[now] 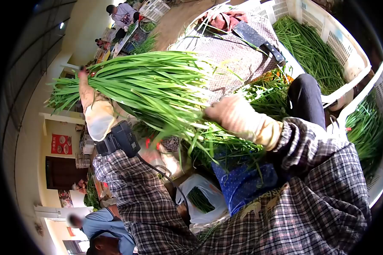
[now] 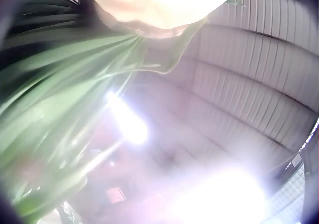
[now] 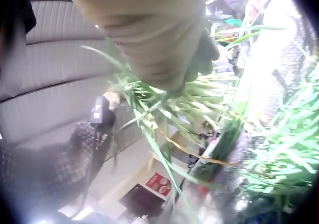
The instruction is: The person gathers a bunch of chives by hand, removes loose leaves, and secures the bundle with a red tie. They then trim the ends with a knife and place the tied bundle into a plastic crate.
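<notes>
A large bunch of garlic chives lies across the middle of the head view, leaf tips to the left and pale stem ends to the right. My left hand, with a glove and bare fingertips, grips it near the leafy end. At the stem ends is my gloved right hand, blurred, with curled fingers. Loose blades hang below the bunch by this hand. In the right wrist view, the right hand pinches blades against the pale stems, its fingertips partly hidden. The left wrist view is washed out by glare.
A cleaver lies on a sack-covered surface. White crates of chives stand at the right. Loose greens, a blue bag and a pale plastic bag are close to my legs. Other people sit farther off.
</notes>
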### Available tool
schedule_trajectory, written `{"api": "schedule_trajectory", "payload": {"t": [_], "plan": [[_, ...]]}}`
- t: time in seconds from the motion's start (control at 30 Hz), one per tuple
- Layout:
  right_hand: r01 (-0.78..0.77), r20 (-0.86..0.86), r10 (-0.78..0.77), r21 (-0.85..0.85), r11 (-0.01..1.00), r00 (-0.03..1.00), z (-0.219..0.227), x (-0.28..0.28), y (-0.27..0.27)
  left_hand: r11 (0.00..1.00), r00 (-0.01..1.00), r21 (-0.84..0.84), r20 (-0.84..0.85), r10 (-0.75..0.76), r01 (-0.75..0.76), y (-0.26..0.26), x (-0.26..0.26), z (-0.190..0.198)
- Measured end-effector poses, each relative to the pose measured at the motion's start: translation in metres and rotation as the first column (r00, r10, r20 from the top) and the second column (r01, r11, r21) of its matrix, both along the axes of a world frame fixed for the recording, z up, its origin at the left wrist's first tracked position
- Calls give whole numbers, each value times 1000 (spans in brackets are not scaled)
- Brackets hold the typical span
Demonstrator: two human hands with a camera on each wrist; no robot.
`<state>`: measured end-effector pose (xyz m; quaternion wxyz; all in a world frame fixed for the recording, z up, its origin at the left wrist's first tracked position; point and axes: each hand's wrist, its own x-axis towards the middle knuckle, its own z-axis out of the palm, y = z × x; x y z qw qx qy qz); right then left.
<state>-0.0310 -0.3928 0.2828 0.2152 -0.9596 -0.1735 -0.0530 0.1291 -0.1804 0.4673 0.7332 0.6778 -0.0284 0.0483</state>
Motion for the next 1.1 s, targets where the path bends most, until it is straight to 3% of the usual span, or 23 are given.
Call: {"api": "schedule_trajectory", "payload": {"t": [0.1, 0.17, 0.2, 0.23, 0.3, 0.37, 0.43, 0.5, 0.53, 0.57, 0.6, 0.63, 0.7, 0.73, 0.77, 0.8, 0.83, 0.87, 0.9, 0.93, 1.03, 1.07, 1.1], "plan": [[91, -215, -75, 65, 994, 974, -73, -37, -34, 988, 986, -71, -87, -142, 136, 18, 4, 3], [94, -419, -115, -69, 993, 901, -79, -59, -46, 993, 996, -101, -60, -67, 60, 2, -5, 0], [137, -249, -107, 104, 985, 963, -78, -68, -42, 989, 996, -145, -66, -53, 43, -7, -18, -1], [95, -358, 1, 251, 963, 934, -49, -65, -41, 982, 997, -186, -69, -44, 30, -15, -25, 0], [-12, -85, 152, 837, 547, 985, -64, -37, -18, 996, 997, -66, 51, 57, -54, 7, 6, -8], [97, -191, 439, 969, 227, 878, -53, -3, -12, 1000, 998, -9, 59, -7, 8, 6, 15, -2], [-153, 54, 382, 960, 236, 923, -38, 17, -3, 996, 985, -20, 149, 89, -87, 3, 16, 3], [-214, 185, 351, 976, 45, 918, -12, 12, 1, 994, 989, -38, 109, 104, -100, -13, -20, 18], [-295, 242, 238, 929, 224, 941, -18, 16, 2, 994, 964, 30, 249, 97, -107, -8, -25, 15], [-394, 376, 146, 759, 517, 915, -33, 25, 1, 994, 963, 30, 253, 94, -105, -19, -35, 20], [-384, 536, 52, 531, 755, 843, -48, 35, 0, 987, 981, 18, 113, 159, -162, -33, -45, 28], [-409, 632, 10, 489, 770, 775, -48, 36, 5, 975, 974, 15, -34, 222, -222, -42, -52, 32], [-428, 748, 35, 340, 838, 663, -49, 36, 6, 994, 993, 13, 63, 103, -104, -37, -46, 31], [-522, 783, 3, 412, 747, 621, -46, 40, 10, 993, 989, -3, 85, 117, -117, -40, -44, 32], [-518, 677, -56, 611, 598, 734, -47, 36, 7, 991, 985, -20, 108, 131, -130, -41, -44, 34], [-485, 495, 17, 843, 234, 869, -37, 31, 11, 993, 985, 45, 141, 102, -110, -45, -49, 34], [-180, 295, 380, 933, -310, 876, -25, 24, 8, 993, 985, 45, 139, 103, -110, -43, -44, 32], [383, 182, 604, 625, -680, 776, -12, 16, 6, 995, 972, 25, 216, 91, -98, -41, -34, 27], [392, 176, 609, 621, -678, 774, -21, 16, 8, 996, 954, 7, 290, 82, -88, -37, -28, 23], [89, 173, 470, 870, -484, 865, -34, 18, 10, 993, 967, -101, 244, 77, -53, -51, -41, 20], [528, -9, 701, 665, -528, 713, -3, -19, -11, 992, 997, -106, 23, 74, -71, -50, -52, 20], [172, 67, 601, 928, -331, 797, -19, -22, -16, 993, 1000, -116, 24, 19, -17, -42, -44, 18], [80, 61, 578, 973, -216, 813, -39, -33, -27, 993, 999, -118, 22, 26, -23, -24, -26, 17]]}}
